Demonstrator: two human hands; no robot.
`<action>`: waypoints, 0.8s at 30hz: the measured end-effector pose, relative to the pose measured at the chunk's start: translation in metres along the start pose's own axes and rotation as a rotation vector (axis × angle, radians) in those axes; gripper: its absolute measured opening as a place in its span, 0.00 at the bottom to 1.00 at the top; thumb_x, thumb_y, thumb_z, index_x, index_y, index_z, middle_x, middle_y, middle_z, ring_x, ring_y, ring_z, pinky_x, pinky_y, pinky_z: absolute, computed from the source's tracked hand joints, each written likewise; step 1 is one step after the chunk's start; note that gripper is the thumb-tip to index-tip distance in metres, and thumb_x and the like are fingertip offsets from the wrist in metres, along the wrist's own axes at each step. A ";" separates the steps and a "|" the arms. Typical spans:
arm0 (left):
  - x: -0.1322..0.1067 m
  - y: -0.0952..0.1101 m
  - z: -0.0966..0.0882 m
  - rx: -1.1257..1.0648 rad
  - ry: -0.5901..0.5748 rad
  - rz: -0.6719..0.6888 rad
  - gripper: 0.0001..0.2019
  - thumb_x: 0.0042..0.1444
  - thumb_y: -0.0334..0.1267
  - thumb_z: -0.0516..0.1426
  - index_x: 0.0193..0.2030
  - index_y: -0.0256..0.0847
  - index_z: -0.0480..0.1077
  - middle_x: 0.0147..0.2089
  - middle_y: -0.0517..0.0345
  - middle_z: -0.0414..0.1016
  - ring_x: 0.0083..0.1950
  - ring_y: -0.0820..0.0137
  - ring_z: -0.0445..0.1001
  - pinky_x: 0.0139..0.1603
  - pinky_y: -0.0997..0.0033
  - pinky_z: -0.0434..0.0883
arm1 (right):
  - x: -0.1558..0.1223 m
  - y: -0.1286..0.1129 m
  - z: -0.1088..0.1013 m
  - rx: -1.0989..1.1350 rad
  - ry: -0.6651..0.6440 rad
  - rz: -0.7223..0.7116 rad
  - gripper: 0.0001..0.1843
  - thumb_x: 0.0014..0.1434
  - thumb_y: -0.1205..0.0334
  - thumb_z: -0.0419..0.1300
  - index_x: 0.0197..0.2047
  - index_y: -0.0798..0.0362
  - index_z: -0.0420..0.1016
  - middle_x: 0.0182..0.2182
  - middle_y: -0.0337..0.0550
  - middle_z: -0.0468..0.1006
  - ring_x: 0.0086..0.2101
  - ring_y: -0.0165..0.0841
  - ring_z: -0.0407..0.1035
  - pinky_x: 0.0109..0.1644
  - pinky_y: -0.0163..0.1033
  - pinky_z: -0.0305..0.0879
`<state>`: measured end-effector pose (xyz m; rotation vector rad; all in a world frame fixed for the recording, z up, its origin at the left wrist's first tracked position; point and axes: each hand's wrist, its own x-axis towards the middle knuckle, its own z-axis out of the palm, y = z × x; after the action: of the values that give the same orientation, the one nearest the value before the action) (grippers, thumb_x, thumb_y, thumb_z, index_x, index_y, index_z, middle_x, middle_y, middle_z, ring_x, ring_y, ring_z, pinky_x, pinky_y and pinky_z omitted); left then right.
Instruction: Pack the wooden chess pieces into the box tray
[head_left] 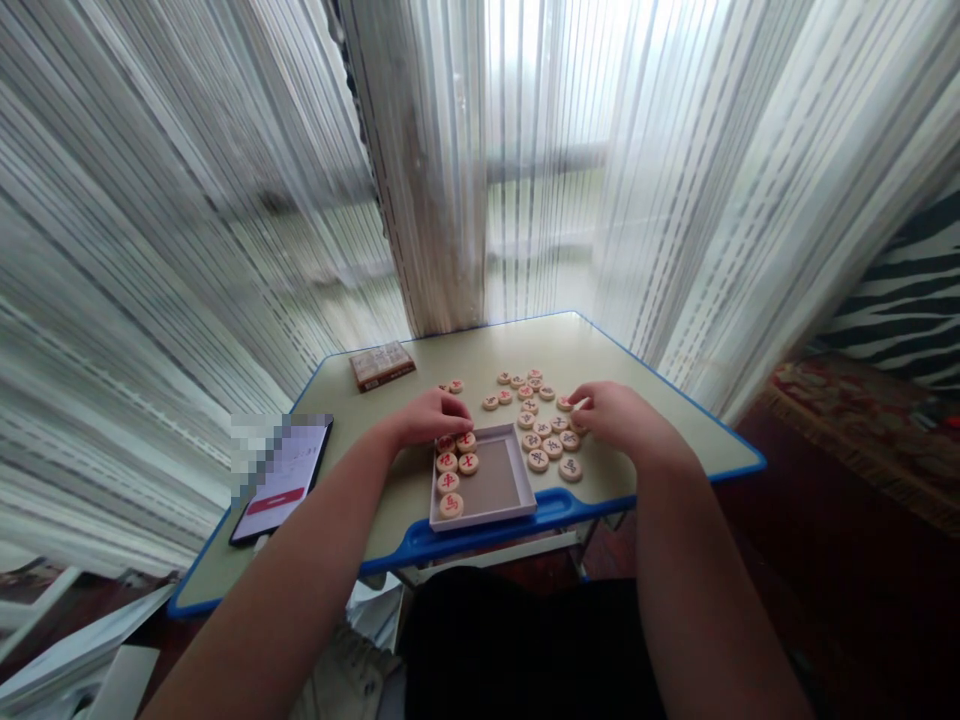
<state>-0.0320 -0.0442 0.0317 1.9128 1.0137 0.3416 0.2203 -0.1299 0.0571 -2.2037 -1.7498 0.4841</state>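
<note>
"Starting from the left, what's on the counter (600, 365)?"

"A tablet (277, 490) at the near edge, then a small brown box (382, 365) farther back."

"And the left hand (435, 415)?"

"It's over the far-left corner of the shallow tray (499, 478), fingers bent, tips right at the far end of the red discs (450, 482) stacked along that side. Whether they pinch one or only rest there, I can't tell from here."

"Which way does the tray's bare part lie from those fingers?"

"Nearer the body and to the right. The discs are round, so no long axis matters; the left hand is clearly the closer one to the tray."

"Past it?"

"Loose discs (553, 447) in a cluster, dark-marked ones toward the front, lying between the tray and the right hand (615, 418)."

"So that hand is nearer to them?"

"Yes, at their right edge. Thumb and forefinger are curled beside one pale disc (564, 403), just to their left. I can't make out whether they grip anything."
</note>
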 end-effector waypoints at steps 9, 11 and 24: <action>0.002 -0.001 0.000 -0.090 0.003 -0.007 0.08 0.39 0.39 0.60 0.24 0.34 0.73 0.22 0.60 0.71 0.25 0.76 0.65 0.27 0.76 0.61 | -0.007 0.001 -0.005 -0.052 -0.099 -0.120 0.14 0.51 0.71 0.57 0.41 0.55 0.78 0.37 0.45 0.79 0.35 0.32 0.71 0.36 0.31 0.61; 0.002 -0.001 0.000 -0.108 0.006 -0.007 0.09 0.39 0.39 0.60 0.24 0.34 0.73 0.22 0.60 0.71 0.26 0.75 0.65 0.28 0.76 0.61 | -0.008 0.000 -0.005 -0.083 -0.113 -0.156 0.13 0.50 0.70 0.56 0.37 0.55 0.78 0.35 0.45 0.80 0.35 0.33 0.71 0.36 0.32 0.61; 0.001 0.002 0.003 -0.088 0.083 0.004 0.11 0.41 0.41 0.59 0.25 0.33 0.73 0.20 0.61 0.67 0.24 0.77 0.62 0.24 0.76 0.56 | -0.021 -0.018 0.003 -0.080 -0.191 -0.283 0.23 0.47 0.65 0.62 0.49 0.52 0.73 0.38 0.45 0.77 0.34 0.34 0.71 0.37 0.34 0.64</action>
<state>-0.0289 -0.0452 0.0314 1.8348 1.0327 0.4642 0.1988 -0.1467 0.0642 -1.9689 -2.1736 0.5802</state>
